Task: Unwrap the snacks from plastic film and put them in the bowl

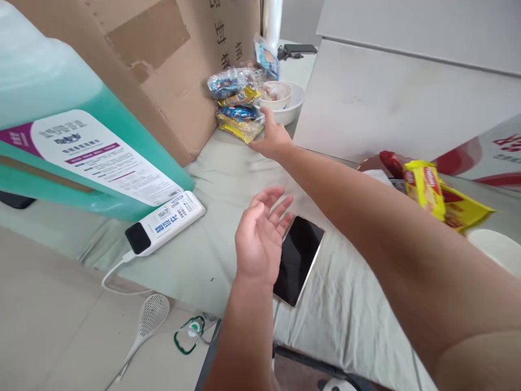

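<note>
My right hand (272, 138) is stretched far forward and touches a pile of small yellow and blue snack packets (240, 115) beside a white bowl (285, 106). Whether its fingers grip a packet I cannot tell. My left hand (260, 239) hovers open, palm up and fingers apart, just above a black phone (299, 259) lying face up on a pale green cloth (211, 255). It holds nothing.
A large teal liquid jug with a white label (81, 146) lies at left against a cardboard box (175, 70). A white power bank (165, 222) with a cable lies near it. Yellow snack packs (439, 193) sit at right. A white strainer (148, 317) lies on the floor.
</note>
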Tool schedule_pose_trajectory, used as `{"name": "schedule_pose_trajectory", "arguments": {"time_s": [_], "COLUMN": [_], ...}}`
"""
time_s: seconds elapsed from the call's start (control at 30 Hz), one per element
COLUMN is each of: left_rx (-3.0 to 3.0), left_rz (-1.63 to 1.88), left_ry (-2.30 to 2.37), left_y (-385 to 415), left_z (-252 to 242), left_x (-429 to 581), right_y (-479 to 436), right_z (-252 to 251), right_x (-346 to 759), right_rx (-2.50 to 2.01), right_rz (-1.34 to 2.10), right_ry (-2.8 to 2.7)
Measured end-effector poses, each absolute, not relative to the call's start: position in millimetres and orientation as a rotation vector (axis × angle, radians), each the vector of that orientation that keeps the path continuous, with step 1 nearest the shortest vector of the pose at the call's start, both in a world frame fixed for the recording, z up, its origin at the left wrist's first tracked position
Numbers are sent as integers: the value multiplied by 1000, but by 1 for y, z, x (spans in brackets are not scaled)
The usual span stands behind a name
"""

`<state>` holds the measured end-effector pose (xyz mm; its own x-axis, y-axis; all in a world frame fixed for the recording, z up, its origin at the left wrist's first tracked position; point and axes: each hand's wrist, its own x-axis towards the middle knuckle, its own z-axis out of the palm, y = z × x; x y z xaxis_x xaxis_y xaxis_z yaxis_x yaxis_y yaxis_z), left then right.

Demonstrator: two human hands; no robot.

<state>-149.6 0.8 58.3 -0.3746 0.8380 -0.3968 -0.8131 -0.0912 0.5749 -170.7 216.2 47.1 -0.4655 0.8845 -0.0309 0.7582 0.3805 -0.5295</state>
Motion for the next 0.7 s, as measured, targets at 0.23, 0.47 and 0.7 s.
{"name": "schedule_pose_trajectory", "arguments": {"time_s": [0.23, 0.47, 0.7], "left_rx": [25, -19, -22], "left_rz": [1706, 1716, 1747], "left_ry": [851, 847, 830], "left_y": [2, -5, -12], "left_z": [50, 50, 58], "left_x": [-166, -170, -162], "right_y": [242, 246, 191], "right_z": [10, 15, 28], "right_x": [-226, -220, -165], "right_rx": [-1423, -1435, -1507], "right_rz": [616, 582, 539], "right_ry": [-2381, -2450, -2633]}}
